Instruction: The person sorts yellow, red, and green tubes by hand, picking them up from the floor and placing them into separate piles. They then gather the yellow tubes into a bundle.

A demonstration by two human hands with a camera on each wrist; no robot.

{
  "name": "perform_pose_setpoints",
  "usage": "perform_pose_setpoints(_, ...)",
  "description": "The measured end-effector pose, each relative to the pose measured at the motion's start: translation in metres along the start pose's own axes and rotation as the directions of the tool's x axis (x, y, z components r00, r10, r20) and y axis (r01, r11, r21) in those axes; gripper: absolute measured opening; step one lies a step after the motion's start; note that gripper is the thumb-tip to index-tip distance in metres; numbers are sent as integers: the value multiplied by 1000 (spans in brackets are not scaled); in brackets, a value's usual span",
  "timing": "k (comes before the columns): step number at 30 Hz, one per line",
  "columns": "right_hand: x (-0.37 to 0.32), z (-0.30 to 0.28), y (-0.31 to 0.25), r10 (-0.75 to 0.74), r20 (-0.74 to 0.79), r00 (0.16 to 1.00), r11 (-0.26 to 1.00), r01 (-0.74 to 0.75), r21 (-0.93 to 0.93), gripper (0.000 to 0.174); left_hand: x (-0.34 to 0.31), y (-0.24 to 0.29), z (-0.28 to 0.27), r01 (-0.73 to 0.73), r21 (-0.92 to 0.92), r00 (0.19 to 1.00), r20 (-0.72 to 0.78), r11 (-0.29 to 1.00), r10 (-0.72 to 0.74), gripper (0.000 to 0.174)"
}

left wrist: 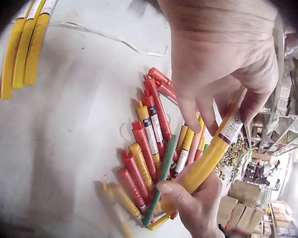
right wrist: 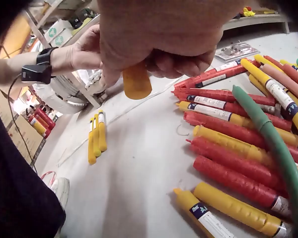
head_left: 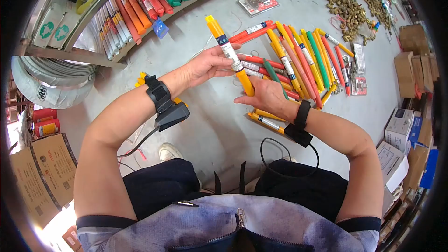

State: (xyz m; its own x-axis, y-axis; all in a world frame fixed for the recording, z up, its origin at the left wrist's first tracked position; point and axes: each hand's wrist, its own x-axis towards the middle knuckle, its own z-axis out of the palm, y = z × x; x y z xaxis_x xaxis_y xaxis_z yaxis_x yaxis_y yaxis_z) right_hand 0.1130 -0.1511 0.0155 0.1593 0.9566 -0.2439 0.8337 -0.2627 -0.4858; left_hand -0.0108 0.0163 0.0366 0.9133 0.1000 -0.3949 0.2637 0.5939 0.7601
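Apparently two-handed handling was underway; left hand gripped a yellow tube, right hand its lower end; next seemingly needed one grip loosened.

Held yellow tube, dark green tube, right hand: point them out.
Held yellow tube [head_left: 228, 51], head view: white label.
Dark green tube [right wrist: 276, 147], right wrist view: middle of visible length.
Right hand [head_left: 270, 97], head view: its back.

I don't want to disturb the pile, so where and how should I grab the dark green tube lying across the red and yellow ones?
Probably around its middle, from above, thumb and fingers on opposite long sides. The dark green tube is long, slender and slightly bent, and lies over red tubes and yellow tubes, leaving its upper side exposed.
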Motion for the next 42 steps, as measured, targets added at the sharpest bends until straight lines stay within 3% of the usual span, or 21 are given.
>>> perform_pose_setpoints(12,2,-1,-2,-49,38,998,999,49,3,63,1,-4,-2,19,21,999,-40,1000,-19,49)
perform_pose_setpoints(15,3,1,-1,0,46,999,1000,1,-22,55,0,-3,-2,20,16,999,-50,1000,-19,47)
perform_pose_setpoints(18,5,1,0,-21,57,998,999,20,26,55,2,-7,-5,30,19,998,-63,999,-29,44)
perform_pose_setpoints(21,8,-18,-7,-91,154,984,993,101,-55,53,2,-6,-8,72,-27,995,-66,997,-73,40)
perform_pose_setpoints(23,17,-36,-9,-210,-128,969,974,218,59,40,1,-3,-9,117,40,992,-53,992,-115,38)
perform_pose_setpoints(24,22,-48,-11,-212,-124,969,974,220,56,40,1,0,-8,163,112,986,-39,980,-160,36)
perform_pose_setpoints(25,27,-62,-15,-426,-280,860,899,370,-232,32,-1,2,-5,161,108,987,-39,981,-157,36)
perform_pose_setpoints(26,31,-69,-16,-641,-352,682,740,427,-520,26,-4,2,0,191,210,981,-26,959,-190,35)
perform_pose_setpoints(27,33,-69,-17,-642,-350,682,739,428,-521,26,-5,2,4,220,310,974,-17,925,-226,34)
perform_pose_setpoints(29,37,-66,-17,-761,-164,627,550,490,-677,21,-3,-1,9,228,363,972,-24,903,-236,32)
perform_pose_setpoints(31,40,-59,-10,-767,-83,636,523,546,-655,20,-2,-4,10,268,488,940,55,831,-335,30)
perform_pose_setpoints(33,40,-56,-4,-678,95,729,581,610,-538,17,-5,-6,7,235,530,950,54,815,-308,29)
perform_pose_setpoints(34,39,-54,-1,-682,98,725,577,615,-537,17,-8,-3,5,222,566,954,41,794,-296,30)
perform_pose_setpoints(36,34,-51,7,-491,47,870,771,459,-441,18,-14,5,0,208,598,960,29,774,-280,33)
perform_pose_setpoints(38,29,-56,10,-429,9,903,837,402,-371,20,-21,16,-12,330,573,922,-25,750,-387,40)
perform_pose_setpoints(42,26,-51,28,-256,-37,966,939,239,-249,23,-33,29,-37,400,558,912,-164,727,-375,43)
